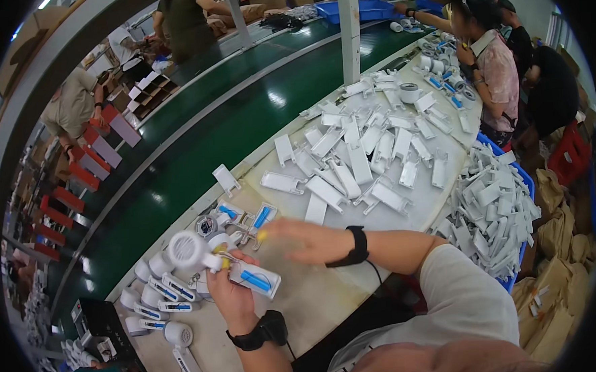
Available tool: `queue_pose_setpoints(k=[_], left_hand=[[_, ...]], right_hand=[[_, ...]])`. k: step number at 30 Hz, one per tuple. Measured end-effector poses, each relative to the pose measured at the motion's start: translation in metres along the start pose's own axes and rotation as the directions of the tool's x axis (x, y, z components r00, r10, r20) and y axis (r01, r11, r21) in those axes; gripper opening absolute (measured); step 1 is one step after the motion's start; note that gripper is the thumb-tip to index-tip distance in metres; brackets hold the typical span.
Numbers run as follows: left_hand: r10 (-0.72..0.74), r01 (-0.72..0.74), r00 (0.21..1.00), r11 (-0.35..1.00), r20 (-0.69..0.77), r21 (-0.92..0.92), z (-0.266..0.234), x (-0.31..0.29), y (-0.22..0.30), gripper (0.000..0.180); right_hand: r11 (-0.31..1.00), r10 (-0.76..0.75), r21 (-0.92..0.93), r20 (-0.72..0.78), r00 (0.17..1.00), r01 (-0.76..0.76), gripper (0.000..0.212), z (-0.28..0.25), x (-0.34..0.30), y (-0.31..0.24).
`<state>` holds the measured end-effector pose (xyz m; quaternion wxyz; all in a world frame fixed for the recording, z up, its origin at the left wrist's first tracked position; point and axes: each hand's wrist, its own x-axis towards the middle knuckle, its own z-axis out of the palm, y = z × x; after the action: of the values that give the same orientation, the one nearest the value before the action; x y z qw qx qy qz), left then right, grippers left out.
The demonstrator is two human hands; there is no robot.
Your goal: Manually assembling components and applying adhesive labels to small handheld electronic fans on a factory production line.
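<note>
My left hand (231,294) is closed around a white handheld fan (188,250). Its round slotted head points to the far left, and its handle lies open with a blue cylindrical battery (256,280) inside. Just right of it is my right hand (308,242), blurred, fingers stretched toward the fan with a yellow covering on a fingertip; I see nothing held in it. Beyond both hands lie opened fan parts with blue batteries (262,217). More white fans (178,335) with handles attached rest on the table at the left.
Many white handle shells (357,157) are spread over the worktable (330,278). A blue bin (528,182) heaped with white shells stands at the right. A green conveyor belt (195,147) runs past the far side, beneath a metal post (350,35). Other people work nearby.
</note>
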<state>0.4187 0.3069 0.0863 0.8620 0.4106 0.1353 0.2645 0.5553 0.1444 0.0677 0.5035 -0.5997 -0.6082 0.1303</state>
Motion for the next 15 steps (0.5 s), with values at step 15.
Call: queue_pose_setpoints(k=[15], left_hand=[[-0.407, 0.428, 0.87, 0.903, 0.279, -0.016, 0.022, -0.009, -0.009, 0.023]], right_hand=[[0.451, 0.486, 0.824, 0.096, 0.869, -0.344, 0.078, -0.02, 0.011, 0.021]])
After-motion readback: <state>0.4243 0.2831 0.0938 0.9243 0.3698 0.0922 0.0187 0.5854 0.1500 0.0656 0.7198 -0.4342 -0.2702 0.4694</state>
